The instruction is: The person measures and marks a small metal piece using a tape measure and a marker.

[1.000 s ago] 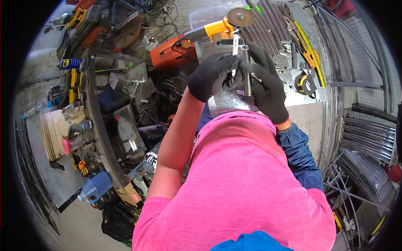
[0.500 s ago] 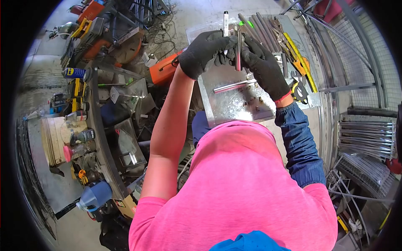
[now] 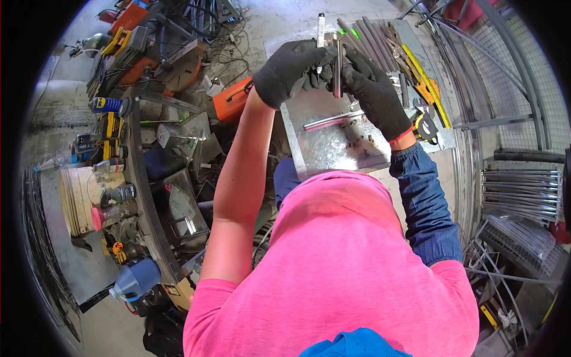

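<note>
My left hand [image 3: 290, 70], in a black glove, is closed around a white marker [image 3: 321, 31] that stands nearly upright between the fingers. Close beside it, my right hand [image 3: 376, 89], gloved too, grips a short shiny metal tube [image 3: 338, 74] held upright. The marker and the tube are side by side above the metal worktable [image 3: 318, 156]. Below the hands, another shiny tube [image 3: 334, 121] lies on the table near several small pieces. The fingers partly hide both held things.
Dark metal bars [image 3: 372, 44], a yellow ruler [image 3: 425, 77] and a tape measure [image 3: 426, 127] lie on the table's far and right parts. An orange case [image 3: 232, 101] stands left of it. A cluttered bench [image 3: 146, 196] with bottles is farther left; a rack of tubes [image 3: 520, 193] is at right.
Both hands have shifted very slightly away from my body, with the marker and the tube still in them. Nothing else has visibly moved.
</note>
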Demonstrator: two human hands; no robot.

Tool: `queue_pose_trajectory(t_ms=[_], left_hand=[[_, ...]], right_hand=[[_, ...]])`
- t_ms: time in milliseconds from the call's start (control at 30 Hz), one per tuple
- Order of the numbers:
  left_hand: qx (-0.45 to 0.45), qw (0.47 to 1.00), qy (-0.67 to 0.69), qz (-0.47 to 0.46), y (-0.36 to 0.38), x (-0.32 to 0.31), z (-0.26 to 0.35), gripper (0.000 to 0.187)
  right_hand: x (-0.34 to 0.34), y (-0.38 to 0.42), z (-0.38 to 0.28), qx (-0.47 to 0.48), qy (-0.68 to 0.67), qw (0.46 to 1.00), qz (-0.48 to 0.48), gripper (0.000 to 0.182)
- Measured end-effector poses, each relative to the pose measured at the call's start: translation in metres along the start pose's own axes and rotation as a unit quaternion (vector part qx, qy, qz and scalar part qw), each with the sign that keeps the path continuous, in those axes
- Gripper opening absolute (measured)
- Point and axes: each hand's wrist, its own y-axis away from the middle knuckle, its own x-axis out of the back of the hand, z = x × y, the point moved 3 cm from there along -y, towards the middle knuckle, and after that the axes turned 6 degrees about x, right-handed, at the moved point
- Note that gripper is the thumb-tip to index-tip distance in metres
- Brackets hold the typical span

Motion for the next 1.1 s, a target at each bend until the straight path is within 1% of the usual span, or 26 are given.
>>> queue_pose_trajectory(t_ms=[67, 167, 200, 267, 300, 367, 400, 467, 500, 567, 600, 667, 700, 767, 800, 867, 967, 1000, 1067, 1100], left_hand=[[0.031, 0.999, 0.019, 0.014, -0.001, 0.002, -0.004, 0.032], [0.023, 0.998, 0.048, 0.038, 0.005, -0.009, 0.001, 0.03], [0.025, 0.998, 0.048, 0.037, 0.006, -0.01, 0.001, 0.03], [0.005, 0.997, 0.042, 0.059, 0.006, -0.011, 0.003, 0.031], [0.006, 0.997, 0.042, 0.058, 0.007, -0.012, 0.003, 0.031], [-0.013, 0.996, 0.012, 0.086, 0.009, -0.012, 0.004, 0.032], [-0.013, 0.996, 0.012, 0.087, 0.011, -0.014, 0.009, 0.032], [-0.013, 0.988, -0.12, 0.101, 0.019, -0.015, 0.019, 0.036], [-0.013, 0.988, -0.119, 0.102, 0.022, -0.018, 0.02, 0.036], [-0.002, 0.977, -0.14, 0.16, 0.029, -0.023, 0.022, 0.035], [-0.003, 0.977, -0.14, 0.16, 0.029, -0.023, 0.021, 0.035], [-0.033, 0.963, -0.16, 0.214, 0.033, -0.017, 0.016, 0.034], [-0.034, 0.963, -0.16, 0.214, 0.035, -0.017, 0.015, 0.034], [-0.011, 0.966, -0.065, 0.249, 0.041, -0.014, 0.01, 0.033], [-0.011, 0.966, -0.065, 0.249, 0.044, -0.014, 0.009, 0.033], [-0.01, 0.969, -0.035, 0.245, 0.05, -0.014, 0.008, 0.031], [-0.004, 0.969, -0.023, 0.245, 0.058, -0.017, 0.01, 0.032], [-0.003, 0.969, -0.023, 0.245, 0.059, -0.018, 0.009, 0.032], [-0.001, 0.968, -0.029, 0.25, 0.061, -0.018, 0.008, 0.032], [-0.002, 0.968, -0.028, 0.25, 0.062, -0.018, 0.008, 0.032]], right_hand=[[-0.001, -0.001, -0.002, -0.003, -0.051, 0.998, -0.037, 0.073], [0.002, 0.0, 0.001, -0.016, -0.045, 0.997, -0.058, 0.077], [0.002, 0.0, 0.002, -0.017, -0.046, 0.997, -0.056, 0.077], [0.0, 0.0, 0.003, -0.024, -0.114, 0.992, -0.054, 0.079], [0.001, 0.0, 0.008, -0.024, -0.114, 0.992, -0.053, 0.079], [0.002, 0.0, 0.021, -0.025, -0.176, 0.983, -0.047, 0.077], [0.0, 0.0, 0.017, -0.026, -0.175, 0.983, -0.047, 0.077], [-0.004, 0.001, 0.009, -0.041, -0.195, 0.979, -0.05, 0.07], [-0.004, 0.001, 0.01, -0.041, -0.195, 0.979, -0.05, 0.07], [-0.001, 0.0, 0.016, -0.048, -0.248, 0.966, -0.051, 0.061], [0.0, 0.0, 0.018, -0.047, -0.247, 0.966, -0.051, 0.061], [0.003, -0.002, 0.022, -0.052, -0.264, 0.961, -0.061, 0.054], [0.006, -0.002, 0.024, -0.052, -0.264, 0.961, -0.061, 0.054], [0.01, -0.002, 0.027, -0.073, -0.28, 0.954, -0.08, 0.049], [0.01, -0.002, 0.028, -0.073, -0.28, 0.954, -0.079, 0.049], [0.008, -0.002, 0.026, -0.03, -0.303, 0.949, -0.076, 0.048], [0.0, -0.001, 0.009, -0.027, -0.315, 0.947, -0.063, 0.047], [0.0, 0.001, 0.015, -0.028, -0.315, 0.946, -0.063, 0.047], [0.004, 0.003, 0.021, 0.135, -0.204, 0.966, -0.085, 0.046], [0.003, 0.002, 0.018, 0.134, -0.203, 0.966, -0.086, 0.046]])
